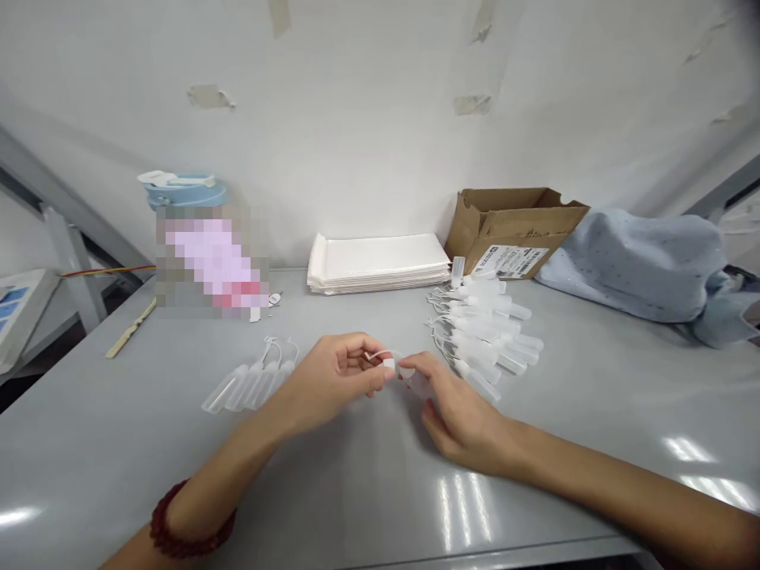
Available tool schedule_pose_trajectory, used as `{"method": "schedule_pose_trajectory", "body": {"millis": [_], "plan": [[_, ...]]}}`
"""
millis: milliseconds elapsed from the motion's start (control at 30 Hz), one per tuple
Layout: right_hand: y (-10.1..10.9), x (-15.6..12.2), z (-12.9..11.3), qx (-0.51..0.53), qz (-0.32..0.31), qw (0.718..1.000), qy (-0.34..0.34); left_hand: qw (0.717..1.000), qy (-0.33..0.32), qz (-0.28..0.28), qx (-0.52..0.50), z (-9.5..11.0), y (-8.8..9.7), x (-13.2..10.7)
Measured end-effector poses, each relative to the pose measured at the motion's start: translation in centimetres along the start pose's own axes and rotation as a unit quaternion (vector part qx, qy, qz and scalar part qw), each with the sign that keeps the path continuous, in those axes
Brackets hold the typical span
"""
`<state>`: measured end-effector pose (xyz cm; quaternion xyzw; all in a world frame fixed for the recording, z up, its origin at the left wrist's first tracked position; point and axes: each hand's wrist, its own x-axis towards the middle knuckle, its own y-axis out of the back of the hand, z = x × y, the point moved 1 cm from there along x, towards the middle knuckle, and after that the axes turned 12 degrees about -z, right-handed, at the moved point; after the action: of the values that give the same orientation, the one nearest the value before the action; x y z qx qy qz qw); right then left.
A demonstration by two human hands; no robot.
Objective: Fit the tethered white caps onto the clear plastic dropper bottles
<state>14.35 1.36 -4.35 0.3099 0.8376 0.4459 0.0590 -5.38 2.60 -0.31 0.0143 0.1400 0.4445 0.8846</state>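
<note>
Over the middle of the table, my left hand (336,368) pinches a small white cap (389,364) with a thin cord arching from it. Close by on the right, my right hand (469,419) is closed around a translucent plastic tube (419,385), its forefinger near the cap. Part of the tube is hidden by the fingers, and I cannot tell whether cap and tube touch. Left of my left hand lies a small group of clear tubes (237,389) with cords. Beyond my right hand, a larger pile of similar corded tubes (490,336) is spread out.
A stack of white padded envelopes (380,257) lies against the wall beside an open cardboard box (516,229). Pale blue cloth (641,265) is bunched at the right. At the left stand a blue-lidded container (187,192) and a blurred-out item; a thin yellowish strip (131,331) lies nearby.
</note>
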Motion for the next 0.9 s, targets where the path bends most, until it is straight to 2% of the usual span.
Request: {"method": "schedule_pose_trajectory", "body": {"millis": [133,267,467,633,800,900], "plan": [[0.3,-0.7,-0.5,-0.017,0.001,1.0,0.023,1.0,-0.015,-0.008,-0.016,-0.4,-1.5,0.2],[0.7,-1.1,-0.7,-0.059,0.041,0.996,0.05,0.999,-0.02,0.001,-0.029,-0.5,-2.2,-0.1],[1.1,-0.9,-0.4,-0.167,0.076,0.983,0.025,1.0,0.006,0.031,0.002,-0.2,-2.9,-0.3],[1.2,-0.7,-0.4,-0.242,0.063,0.968,0.036,0.999,0.018,0.04,0.026,-0.3,-3.3,-0.1],[1.3,-0.7,-0.7,-0.224,0.055,0.972,0.046,0.998,0.013,0.055,0.018,-0.4,-3.5,-0.1],[1.2,-0.9,-0.8,-0.184,0.051,0.981,0.041,0.999,0.012,0.039,-0.007,-0.3,-3.5,0.0]]}}
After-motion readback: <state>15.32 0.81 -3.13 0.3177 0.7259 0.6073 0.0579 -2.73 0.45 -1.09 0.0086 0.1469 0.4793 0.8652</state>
